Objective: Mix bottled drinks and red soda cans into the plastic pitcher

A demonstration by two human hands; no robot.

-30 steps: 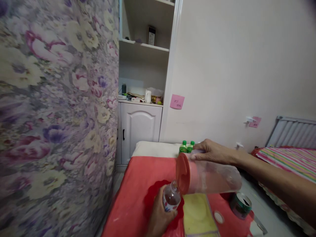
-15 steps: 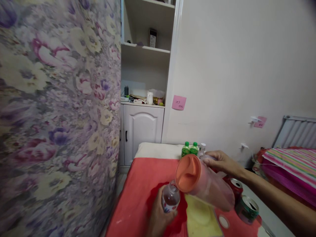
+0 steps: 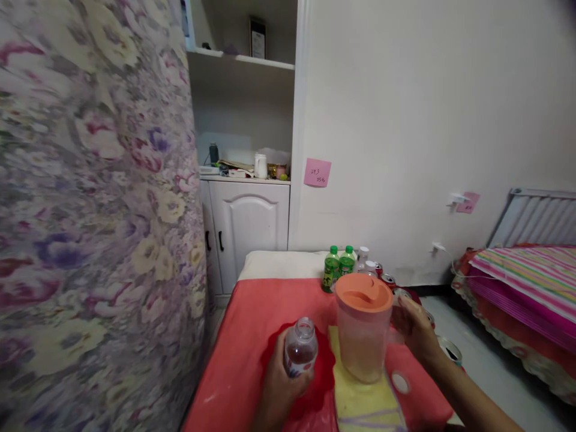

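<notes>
My left hand [image 3: 285, 375] is wrapped round a clear plastic bottle [image 3: 300, 348] with an open mouth and a printed label. The bottle is nearly upright over a red scalloped tray [image 3: 323, 372]. My right hand [image 3: 416, 321] grips the side handle of a translucent pitcher [image 3: 363, 342] with an orange lid [image 3: 363, 292]. The pitcher is upright, over a yellow cloth [image 3: 355, 405]; whether it touches the cloth I cannot tell. A small white round cap [image 3: 400, 383] lies right of the cloth.
Two green bottles [image 3: 332, 270] and clear white-capped bottles [image 3: 362, 257] stand at the table's back. Several cans [image 3: 449, 349] line the right edge, partly behind my right hand. A floral curtain [image 3: 99, 240] hangs at left, and a bed [image 3: 526, 294] stands at right.
The pitcher was tilted with its lid at the bottle's mouth; now it is upright and apart, further right. My left hand still holds the bottle. The camera view has shifted slightly.
</notes>
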